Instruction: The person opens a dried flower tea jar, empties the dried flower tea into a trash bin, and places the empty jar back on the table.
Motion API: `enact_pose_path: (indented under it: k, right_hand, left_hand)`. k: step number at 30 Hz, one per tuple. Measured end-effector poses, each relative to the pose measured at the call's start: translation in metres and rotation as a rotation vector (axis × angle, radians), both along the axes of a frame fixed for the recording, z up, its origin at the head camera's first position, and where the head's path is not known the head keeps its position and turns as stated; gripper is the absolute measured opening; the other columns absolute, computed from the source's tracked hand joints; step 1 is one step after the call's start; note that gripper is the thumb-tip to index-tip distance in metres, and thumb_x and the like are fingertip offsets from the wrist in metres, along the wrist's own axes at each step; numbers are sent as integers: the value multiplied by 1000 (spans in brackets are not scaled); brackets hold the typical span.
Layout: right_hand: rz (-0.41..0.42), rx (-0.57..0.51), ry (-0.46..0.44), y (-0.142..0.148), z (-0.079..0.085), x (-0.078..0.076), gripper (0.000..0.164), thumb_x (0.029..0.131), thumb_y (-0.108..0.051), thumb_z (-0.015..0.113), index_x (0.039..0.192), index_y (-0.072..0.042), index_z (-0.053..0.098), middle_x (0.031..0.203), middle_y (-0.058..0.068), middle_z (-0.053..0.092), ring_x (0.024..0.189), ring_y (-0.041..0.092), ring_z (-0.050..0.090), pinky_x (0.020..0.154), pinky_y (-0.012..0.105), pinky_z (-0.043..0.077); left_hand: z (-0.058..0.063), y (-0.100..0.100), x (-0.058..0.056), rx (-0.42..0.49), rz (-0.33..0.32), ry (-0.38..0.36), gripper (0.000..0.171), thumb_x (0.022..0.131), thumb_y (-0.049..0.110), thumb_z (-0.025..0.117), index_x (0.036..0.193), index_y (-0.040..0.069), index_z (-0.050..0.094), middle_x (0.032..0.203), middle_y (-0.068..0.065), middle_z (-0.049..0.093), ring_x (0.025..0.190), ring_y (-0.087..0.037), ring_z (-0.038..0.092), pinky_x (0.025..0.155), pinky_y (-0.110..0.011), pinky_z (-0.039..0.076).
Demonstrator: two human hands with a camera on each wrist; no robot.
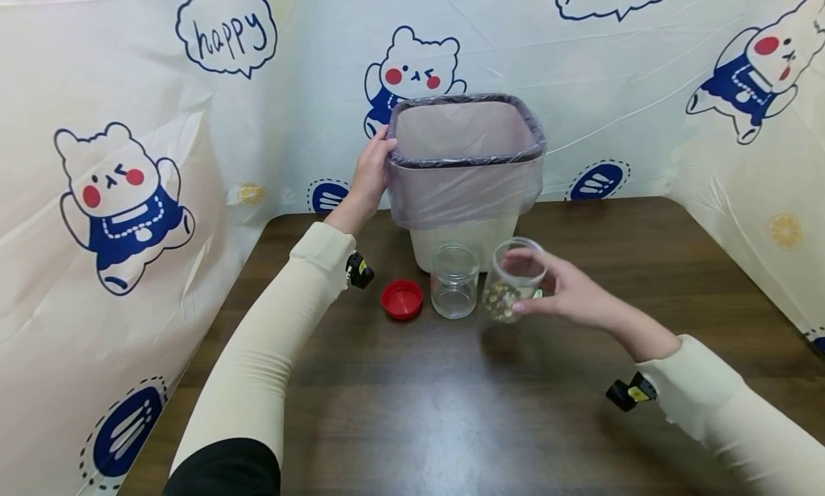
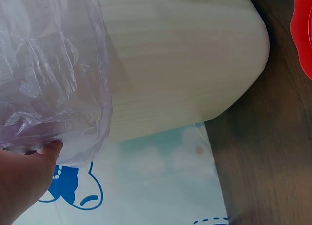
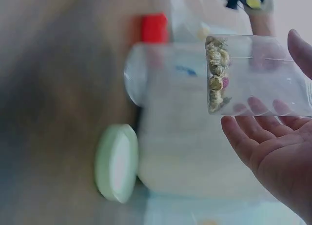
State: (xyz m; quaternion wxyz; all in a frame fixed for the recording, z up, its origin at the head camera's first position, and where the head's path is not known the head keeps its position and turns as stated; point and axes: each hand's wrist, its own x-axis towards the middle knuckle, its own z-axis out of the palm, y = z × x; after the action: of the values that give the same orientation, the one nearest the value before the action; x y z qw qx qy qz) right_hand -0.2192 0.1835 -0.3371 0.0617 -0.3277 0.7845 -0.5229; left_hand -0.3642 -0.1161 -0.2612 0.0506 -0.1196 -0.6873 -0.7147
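Observation:
My left hand [image 1: 372,172] grips the left rim of a white trash bin [image 1: 451,235] lined with a translucent purple bag [image 1: 464,192]. In the left wrist view, the thumb lies against the bag's plastic. My right hand [image 1: 567,288] holds a clear jar [image 3: 253,73] by its sides, slightly above the table. Dried flower buds [image 3: 217,78] lie in its bottom, and no lid covers its mouth. Beside it stands another clear jar [image 1: 454,288], uncovered and without visible contents. A pale green lid [image 3: 117,164] is mostly hidden behind my right hand in the head view.
Left of the standing jar, a red lid [image 1: 402,300] lies on the dark wooden table [image 1: 412,424]. The bin stands at the table's back, close to a cloth backdrop [image 1: 322,88] printed with cartoon bears. A small camera sits on each wrist.

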Motion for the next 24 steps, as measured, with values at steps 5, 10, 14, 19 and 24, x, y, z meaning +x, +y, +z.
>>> enact_pose_path:
  k: [5, 10, 14, 19, 24]
  right_hand:
    - [-115, 25, -5, 20, 27, -5, 66, 70, -7, 73, 127, -12, 40, 112, 11, 48, 80, 26, 58, 61, 35, 50]
    - [-181, 12, 44, 36, 51, -13, 65, 72, -1, 70, 128, -8, 38, 110, 14, 48, 79, 21, 60, 60, 31, 50]
    - [-257, 42, 74, 46, 70, -20, 63, 75, -4, 68, 130, -9, 37, 113, 12, 49, 87, 18, 58, 64, 24, 49]
    - [-333, 79, 66, 53, 95, -28, 60, 78, -13, 66, 131, -16, 37, 121, 11, 49, 103, 18, 51, 71, 18, 46]
    - [-398, 95, 61, 57, 116, -38, 61, 79, -17, 66, 132, -19, 36, 125, 13, 46, 111, 17, 46, 83, 20, 40]
  left_hand:
    - [-1, -1, 0, -6, 2, 0, 51, 88, 32, 43, 137, 22, 31, 137, 11, 30, 125, -8, 26, 100, -47, 21]
    - [-1, -1, 0, -15, 1, 3, 50, 89, 33, 42, 137, 23, 33, 137, 11, 31, 124, -9, 27, 99, -49, 21]
    - [0, -1, 1, -20, 1, 0, 50, 89, 33, 43, 136, 23, 33, 137, 11, 32, 123, -9, 28, 99, -50, 21]
    - [0, -2, 1, -34, -7, 0, 50, 89, 34, 43, 137, 23, 32, 137, 12, 31, 124, -9, 27, 99, -50, 21]
    - [-1, -3, 0, -29, -16, -3, 51, 89, 34, 43, 137, 23, 31, 138, 11, 30, 125, -10, 26, 99, -50, 20]
